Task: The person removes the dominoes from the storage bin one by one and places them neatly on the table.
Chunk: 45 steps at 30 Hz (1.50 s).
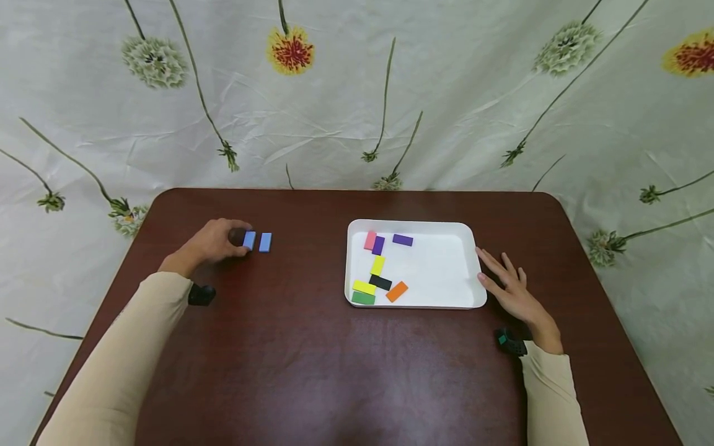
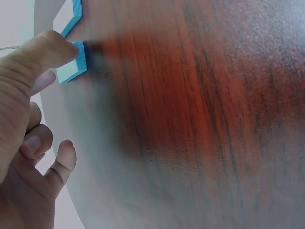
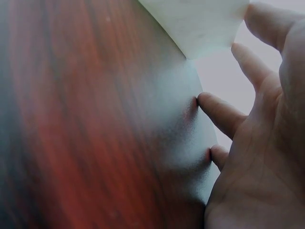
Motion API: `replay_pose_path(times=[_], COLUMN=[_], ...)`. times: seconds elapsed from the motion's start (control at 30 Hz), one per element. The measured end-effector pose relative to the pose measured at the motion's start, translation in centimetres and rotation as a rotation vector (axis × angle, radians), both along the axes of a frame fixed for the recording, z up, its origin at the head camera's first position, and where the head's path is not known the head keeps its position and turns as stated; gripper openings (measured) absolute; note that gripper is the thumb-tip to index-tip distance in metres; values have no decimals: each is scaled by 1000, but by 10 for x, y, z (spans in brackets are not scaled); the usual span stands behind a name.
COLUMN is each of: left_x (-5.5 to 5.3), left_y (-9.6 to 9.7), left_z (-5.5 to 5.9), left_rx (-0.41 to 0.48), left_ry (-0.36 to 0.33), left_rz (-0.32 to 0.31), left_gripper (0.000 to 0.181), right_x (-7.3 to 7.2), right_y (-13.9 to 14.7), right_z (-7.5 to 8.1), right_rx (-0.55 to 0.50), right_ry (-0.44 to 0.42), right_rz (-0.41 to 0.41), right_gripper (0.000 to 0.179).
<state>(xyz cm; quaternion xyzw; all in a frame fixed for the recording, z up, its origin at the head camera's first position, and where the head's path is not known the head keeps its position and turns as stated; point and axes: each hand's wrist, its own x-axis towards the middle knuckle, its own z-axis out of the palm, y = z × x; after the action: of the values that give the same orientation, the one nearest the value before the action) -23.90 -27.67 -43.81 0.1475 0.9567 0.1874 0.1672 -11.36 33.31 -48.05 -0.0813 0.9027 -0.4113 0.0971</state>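
Note:
On the left side of the table, my left hand (image 1: 214, 240) pinches a blue block (image 1: 250, 240) between thumb and fingers. Beside it, a small gap to the right, lies a second blue block (image 1: 265, 242). The left wrist view shows the thumb over the held blue block (image 2: 71, 70), its lower end sticking out. My right hand (image 1: 514, 292) has its fingers spread at the right edge of a white tray (image 1: 437, 272). From the right wrist, two fingertips meet the tray's side (image 3: 205, 28), while other fingers touch the tabletop.
Inside the tray's left half lie a pink block (image 1: 370, 240), two purple blocks (image 1: 403, 240), two yellow blocks (image 1: 377, 266), a black block (image 1: 380, 282), an orange block (image 1: 397, 292) and a green block (image 1: 363, 298). A flowered cloth (image 1: 334, 124) hangs behind the brown table (image 1: 312, 359).

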Motion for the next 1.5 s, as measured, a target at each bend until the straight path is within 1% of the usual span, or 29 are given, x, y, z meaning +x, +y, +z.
replay_pose_path(times=[0.17, 0.33, 0.47, 0.6, 0.73, 0.87, 1.23, 1.37, 1.5], left_x=[-1, -1, -2, -2, -3, -3, 6, 9, 10], left_y=[1, 5, 12, 23, 38, 56, 113, 132, 150], left_z=[2, 6, 10, 16, 23, 27, 40, 43, 45], left_rx=[21, 35, 65, 101, 129, 153, 196, 203, 188], left_ry=[0, 4, 25, 40, 48, 80, 136, 130, 117], left_rz=[13, 3, -21, -32, -53, -96, -234, -276, -311], left_gripper=[56, 57, 56, 52, 49, 45, 44, 45, 45], right_x=[1, 2, 1, 0, -1, -2, -1, -1, -2], right_y=[1, 2, 2, 1, 2, 2, 1, 1, 1], right_z=[-1, -1, -2, -2, -3, -4, -2, -3, -2], right_rx=[0, -4, -2, 3, 1, -1, -5, -7, -3], right_ry=[-1, 0, 6, 4, 1, 1, 5, -2, -3], right_rz=[-3, -3, -5, -10, -9, -3, -4, -7, -7], right_gripper=[64, 64, 64, 64, 64, 65, 65, 65, 65])
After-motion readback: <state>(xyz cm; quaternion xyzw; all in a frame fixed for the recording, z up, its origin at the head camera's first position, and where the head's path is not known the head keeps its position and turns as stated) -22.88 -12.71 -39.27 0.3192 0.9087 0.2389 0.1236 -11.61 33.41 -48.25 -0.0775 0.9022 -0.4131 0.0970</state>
